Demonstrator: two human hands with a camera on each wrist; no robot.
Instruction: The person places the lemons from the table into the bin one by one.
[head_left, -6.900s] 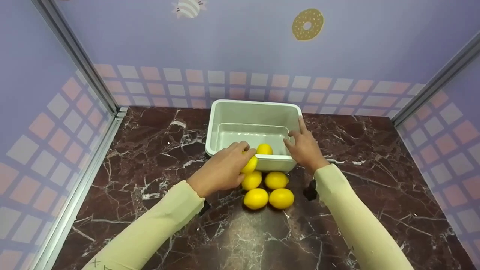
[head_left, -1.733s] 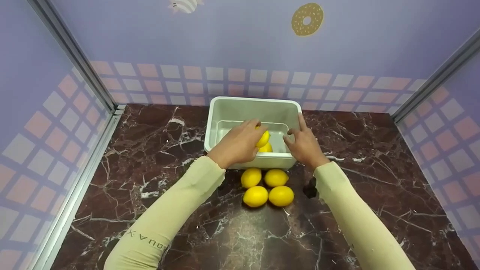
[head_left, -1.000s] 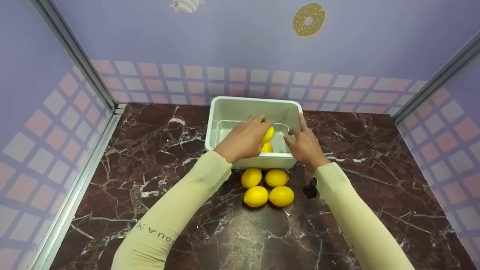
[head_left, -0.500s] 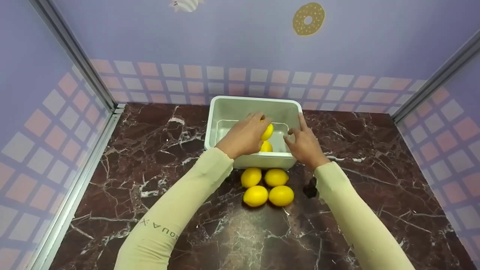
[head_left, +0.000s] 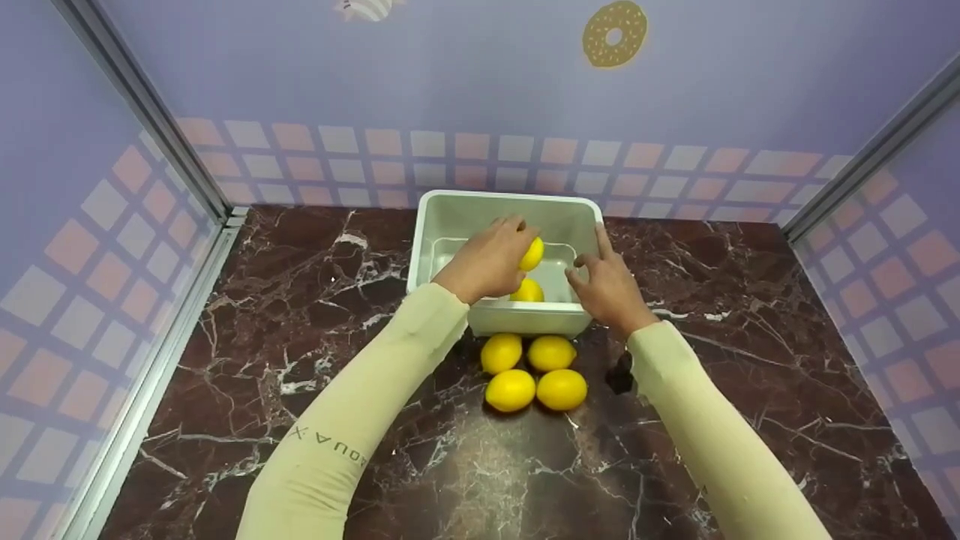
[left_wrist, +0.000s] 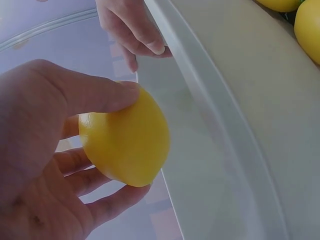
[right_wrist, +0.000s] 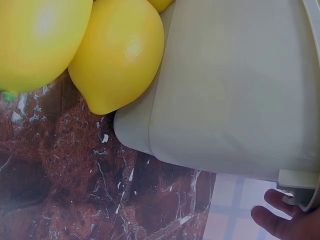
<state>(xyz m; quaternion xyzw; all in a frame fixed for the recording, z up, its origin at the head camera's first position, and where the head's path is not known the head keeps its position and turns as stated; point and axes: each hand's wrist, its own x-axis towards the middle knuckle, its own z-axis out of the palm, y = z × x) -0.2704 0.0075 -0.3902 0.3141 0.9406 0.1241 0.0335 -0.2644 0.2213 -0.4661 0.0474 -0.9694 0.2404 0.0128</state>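
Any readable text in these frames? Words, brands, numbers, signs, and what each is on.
Left sleeve: "AQUA X", inverted in the head view; the end letter at the sleeve's edge is partly turned away, so that reading is likely, not certain.
Right sleeve: small dark mark at the edge, too little showing to read.
Bin, lemons, wall: no readable text.

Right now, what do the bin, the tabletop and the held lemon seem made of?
Bin: probably molded plastic, satin; smooth pale walls, rounded corners. Tabletop: polished stone or a printed imitation; white veins and a glossy reflection. Held lemon: perhaps a plastic or foam imitation; its satin skin looks poreless, though real fruit isn't ruled out.
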